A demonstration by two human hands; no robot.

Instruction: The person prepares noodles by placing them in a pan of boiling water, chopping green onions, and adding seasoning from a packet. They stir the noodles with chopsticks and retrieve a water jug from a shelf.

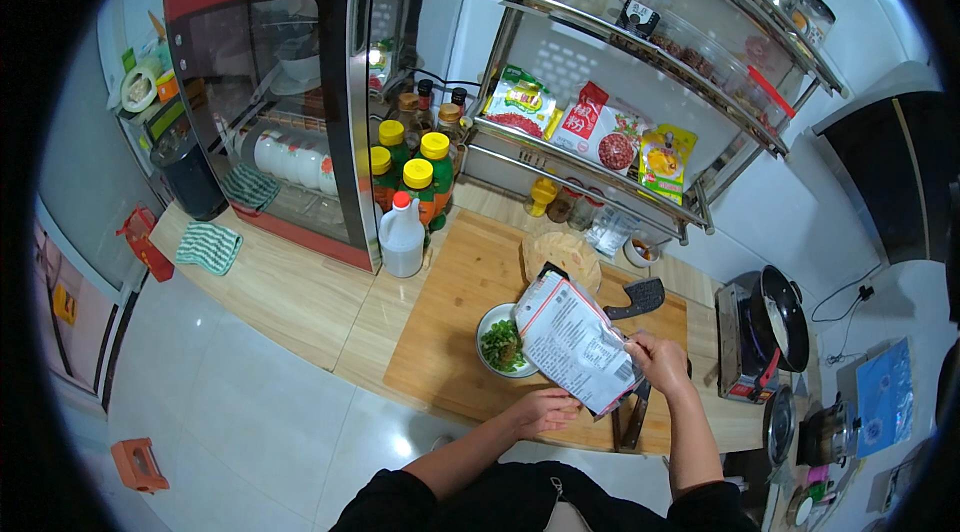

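Note:
My right hand (pixel 663 362) grips the right edge of a white printed plastic food pouch (pixel 577 341). The pouch is tilted, and its dark far end points away from me. It partly covers a white bowl (pixel 484 322) holding chopped green onions (pixel 501 344) with some brown powder on them. Close to the pouch's lower corner is my left hand (pixel 541 412), its fingers spread and holding nothing; whether it touches the pouch is hard to tell. Beneath them is a wooden cutting board (pixel 439 322). A knife with a dark handle (pixel 634 423) lies partly hidden under the pouch.
A dark cleaver (pixel 637 298) and a round pale flatbread-like disc (pixel 559 256) lie on the board's far side. A white jug (pixel 402 239) and yellow-capped bottles (pixel 435 157) stand at the left. A wok (pixel 780 318) sits on a portable stove (pixel 739 352) at the right.

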